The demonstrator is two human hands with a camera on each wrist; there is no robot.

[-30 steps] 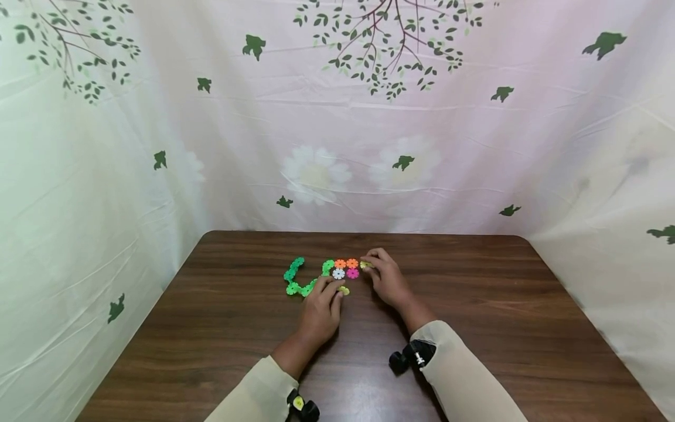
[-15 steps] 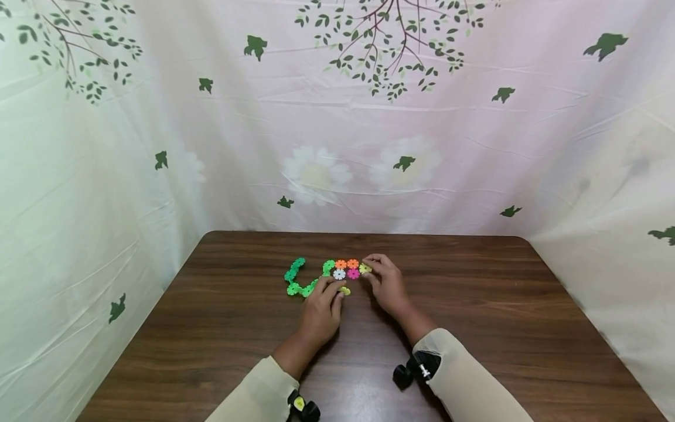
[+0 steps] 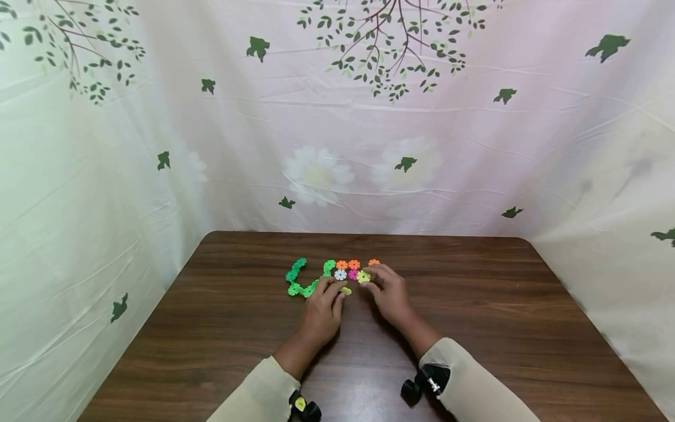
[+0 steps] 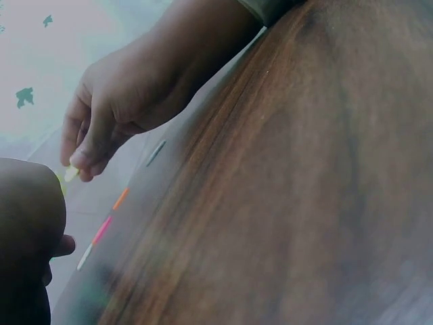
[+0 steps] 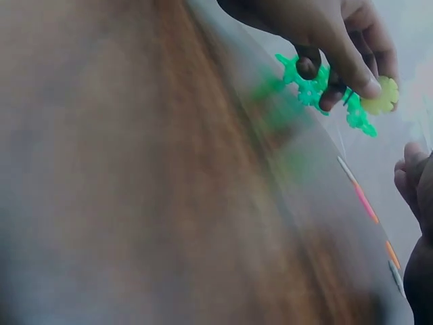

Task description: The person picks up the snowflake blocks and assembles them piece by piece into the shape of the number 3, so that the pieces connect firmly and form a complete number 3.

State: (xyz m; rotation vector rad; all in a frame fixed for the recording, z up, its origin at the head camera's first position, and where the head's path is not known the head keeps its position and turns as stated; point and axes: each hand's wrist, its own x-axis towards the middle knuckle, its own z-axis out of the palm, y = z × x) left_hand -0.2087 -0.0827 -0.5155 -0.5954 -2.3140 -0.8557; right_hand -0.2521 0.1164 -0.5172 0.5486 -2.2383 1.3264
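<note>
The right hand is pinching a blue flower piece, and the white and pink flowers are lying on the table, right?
Not quite: the flower piece that the right hand is pinching is yellow-green, not blue. The head view shows it. The white flower and pink flower do lie on the table.

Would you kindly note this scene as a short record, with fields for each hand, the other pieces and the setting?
Left hand: pinches a yellow piece
Right hand: pinches a lime-yellow piece
Green: a curved chain, partly hidden by the left hand
Orange: two side by side; another beyond the right hand, partly hidden
Others: a white piece and a pink piece
Surface: dark wood-grain table
Backdrop: pale printed cloth
</note>
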